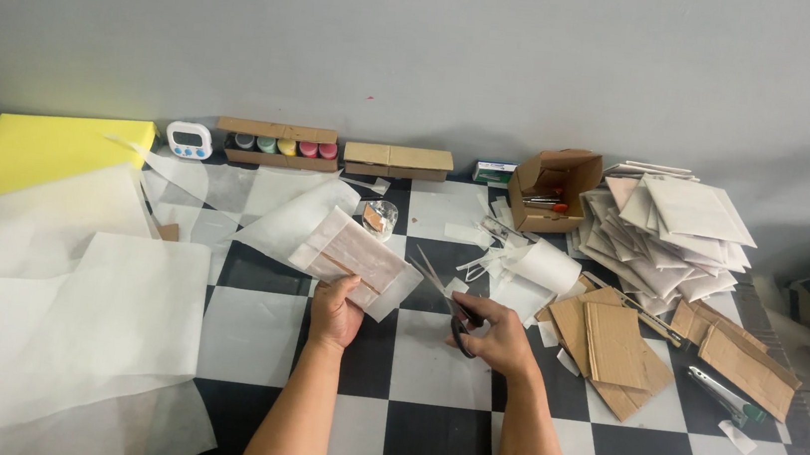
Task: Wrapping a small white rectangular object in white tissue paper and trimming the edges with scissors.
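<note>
My left hand [334, 312] grips a flat piece wrapped in white translucent paper [354, 258], lifted a little off the checkered table [427, 400]; brown card shows through the wrapping. My right hand [497, 336] holds black-handled scissors [446, 297], blades apart and pointing up-left toward the wrapped piece's right edge. A trailing sheet of the same paper [291, 218] runs off behind the piece.
Large white paper sheets [65, 312] cover the left, over a yellow board [37, 149]. Cardboard pieces [613, 345] and a stack of wrapped squares [675, 231] lie right. A paper roll [546, 265], open carton [555, 188], paint pots [278, 145], timer [189, 140], stapler [723, 394].
</note>
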